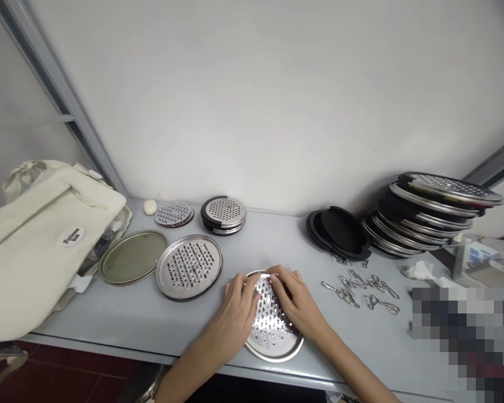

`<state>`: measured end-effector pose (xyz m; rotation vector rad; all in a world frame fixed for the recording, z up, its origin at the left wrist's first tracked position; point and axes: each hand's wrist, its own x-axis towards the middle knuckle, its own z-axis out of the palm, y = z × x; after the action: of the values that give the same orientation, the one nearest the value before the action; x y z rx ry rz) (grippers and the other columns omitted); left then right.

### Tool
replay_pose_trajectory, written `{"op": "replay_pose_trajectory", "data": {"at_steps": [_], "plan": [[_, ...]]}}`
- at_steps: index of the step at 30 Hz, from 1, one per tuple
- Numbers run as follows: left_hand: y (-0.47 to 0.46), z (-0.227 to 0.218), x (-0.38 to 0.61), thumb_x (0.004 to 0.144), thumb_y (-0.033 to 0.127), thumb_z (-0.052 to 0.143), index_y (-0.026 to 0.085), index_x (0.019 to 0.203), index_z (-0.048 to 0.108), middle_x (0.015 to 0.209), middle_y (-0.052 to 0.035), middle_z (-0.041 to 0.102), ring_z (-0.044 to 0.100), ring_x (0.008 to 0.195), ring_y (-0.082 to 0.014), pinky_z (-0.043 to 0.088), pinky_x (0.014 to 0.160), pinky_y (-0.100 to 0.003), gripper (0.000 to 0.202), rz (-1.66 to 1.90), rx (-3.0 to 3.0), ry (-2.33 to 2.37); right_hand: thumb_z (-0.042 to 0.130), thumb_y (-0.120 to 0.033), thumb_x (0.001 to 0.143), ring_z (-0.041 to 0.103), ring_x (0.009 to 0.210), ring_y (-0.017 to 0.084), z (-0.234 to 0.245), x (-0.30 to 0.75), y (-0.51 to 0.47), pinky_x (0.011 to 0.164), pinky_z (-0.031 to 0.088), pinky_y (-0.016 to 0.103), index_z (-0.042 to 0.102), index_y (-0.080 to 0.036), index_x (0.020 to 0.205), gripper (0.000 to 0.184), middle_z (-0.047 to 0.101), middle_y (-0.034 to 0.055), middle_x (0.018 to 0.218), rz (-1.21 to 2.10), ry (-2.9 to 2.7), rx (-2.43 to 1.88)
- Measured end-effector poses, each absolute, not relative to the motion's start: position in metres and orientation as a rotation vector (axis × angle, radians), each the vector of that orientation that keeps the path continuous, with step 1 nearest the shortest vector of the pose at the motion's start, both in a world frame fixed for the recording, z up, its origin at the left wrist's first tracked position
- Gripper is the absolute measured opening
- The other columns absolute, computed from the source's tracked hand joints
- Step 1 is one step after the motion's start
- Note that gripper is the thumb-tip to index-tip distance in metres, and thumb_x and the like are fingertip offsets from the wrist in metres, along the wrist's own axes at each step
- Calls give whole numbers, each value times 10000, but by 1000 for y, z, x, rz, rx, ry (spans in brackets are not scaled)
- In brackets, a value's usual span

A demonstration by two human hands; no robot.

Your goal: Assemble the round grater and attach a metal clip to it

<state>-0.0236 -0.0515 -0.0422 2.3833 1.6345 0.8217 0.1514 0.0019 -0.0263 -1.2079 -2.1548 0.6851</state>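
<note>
A round, shiny metal grater plate (273,336) lies in front of me near the table's front edge. My left hand (240,305) holds its far left rim, with the thumb along the perforated face. My right hand (296,296) grips the far right rim, fingers curled over the edge. The fingertips of both hands nearly meet at the top of the plate. Left of my left hand rests another large metal grater plate (189,267). Metal wire loops with twisted ends (361,288) are scattered to the right of my right hand.
Olive round plates (133,256) lie beside a cream bag (46,246) at left. Small grater discs (173,214), black-rimmed graters (224,212) and an egg-shaped object (150,207) sit by the wall. Black holders (340,232) and a tall grater stack (428,218) stand right.
</note>
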Motion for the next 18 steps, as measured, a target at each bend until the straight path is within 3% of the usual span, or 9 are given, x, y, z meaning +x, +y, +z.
{"op": "replay_pose_trajectory", "data": {"at_steps": [6, 13, 18], "plan": [[-50, -42, -22, 1016, 231, 282, 206, 1333, 397, 1064, -77, 514, 521, 918, -186, 445, 864, -357, 339, 767, 2332, 1642, 295, -333, 1021, 544, 763, 195, -26, 151, 3, 819, 423, 367, 563, -232, 881, 319, 620, 8, 782, 715, -2147, -1221], [-52, -42, -27, 934, 33, 259, 230, 1397, 334, 1029, -58, 498, 502, 846, -174, 443, 818, -328, 508, 712, 2392, 1606, 306, -348, 1007, 585, 910, 222, -33, 155, 7, 859, 440, 372, 603, -249, 1053, 317, 665, 37, 948, 806, -2055, -1188], [-51, -40, -25, 1003, 196, 309, 238, 1392, 340, 1074, -65, 519, 524, 939, -185, 433, 865, -347, 392, 752, 2350, 1631, 347, -372, 981, 586, 882, 220, -35, 154, 12, 853, 439, 367, 632, -235, 1009, 318, 666, 25, 903, 964, -1964, -1193]]}}
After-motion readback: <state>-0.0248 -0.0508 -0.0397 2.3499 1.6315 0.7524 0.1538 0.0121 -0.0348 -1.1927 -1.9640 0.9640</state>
